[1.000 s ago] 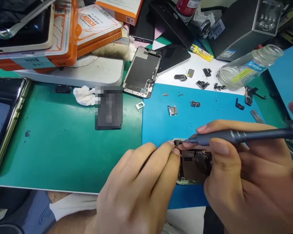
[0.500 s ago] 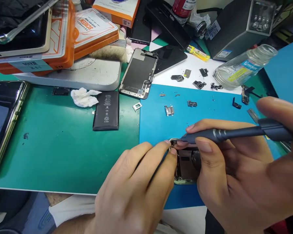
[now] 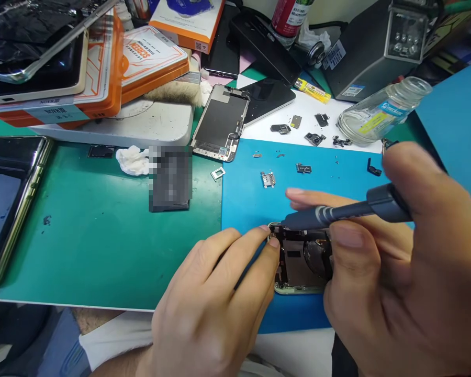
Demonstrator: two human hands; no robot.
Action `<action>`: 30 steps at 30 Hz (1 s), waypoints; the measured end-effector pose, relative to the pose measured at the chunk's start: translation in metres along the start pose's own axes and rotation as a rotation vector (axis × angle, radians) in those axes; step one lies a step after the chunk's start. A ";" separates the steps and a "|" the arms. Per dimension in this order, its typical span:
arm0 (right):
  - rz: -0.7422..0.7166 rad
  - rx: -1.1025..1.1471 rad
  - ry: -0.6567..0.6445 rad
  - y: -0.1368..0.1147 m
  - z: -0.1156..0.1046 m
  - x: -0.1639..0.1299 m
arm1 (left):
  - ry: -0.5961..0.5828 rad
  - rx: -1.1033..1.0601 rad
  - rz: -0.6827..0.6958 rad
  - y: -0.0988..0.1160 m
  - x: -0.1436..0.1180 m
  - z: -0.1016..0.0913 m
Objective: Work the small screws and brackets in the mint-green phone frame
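My right hand grips a dark grey screwdriver between thumb and fingers, its rear cap against a raised finger. The screwdriver's front end reaches the upper left corner of an opened phone housing, which lies on the blue mat. At that same corner, the fingertips of my left hand are pinched together. A thin dark blue tool runs between those fingers; its kind and tip are hidden. My right hand covers the right side of the housing.
Small phone parts lie on the blue mat and on white paper behind it. A removed screen, a battery and a SIM tray sit nearby. A glass jar leans at right; orange boxes stack at left.
The raised finger and rear of the screwdriver have shifted left, and the right hand has opened away from the housing, showing more of its inside. The left hand stays at the corner.
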State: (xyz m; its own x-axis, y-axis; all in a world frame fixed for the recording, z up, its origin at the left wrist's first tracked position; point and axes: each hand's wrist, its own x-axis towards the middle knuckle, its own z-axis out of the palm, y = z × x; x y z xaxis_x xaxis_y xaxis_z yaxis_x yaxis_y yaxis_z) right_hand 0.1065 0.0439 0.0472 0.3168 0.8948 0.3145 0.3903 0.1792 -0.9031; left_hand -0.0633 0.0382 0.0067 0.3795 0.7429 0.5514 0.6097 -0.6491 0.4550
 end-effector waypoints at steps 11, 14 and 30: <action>-0.071 -0.036 -0.051 0.001 0.004 0.016 | 0.088 -0.355 -0.217 0.001 0.001 -0.034; -0.189 -0.090 -0.059 0.002 0.004 0.012 | 0.141 -0.471 -0.399 -0.005 0.000 -0.050; -0.652 -0.339 -0.021 0.018 0.001 0.004 | 0.005 -1.026 -0.615 -0.017 0.029 -0.039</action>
State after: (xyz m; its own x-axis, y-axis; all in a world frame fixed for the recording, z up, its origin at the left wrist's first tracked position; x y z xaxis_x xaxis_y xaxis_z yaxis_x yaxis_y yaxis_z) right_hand 0.1139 0.0510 0.0321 -0.0863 0.6581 0.7480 0.7409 0.5443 -0.3933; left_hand -0.0896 0.0642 0.0422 0.2151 0.9755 0.0471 -0.1529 -0.0140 0.9881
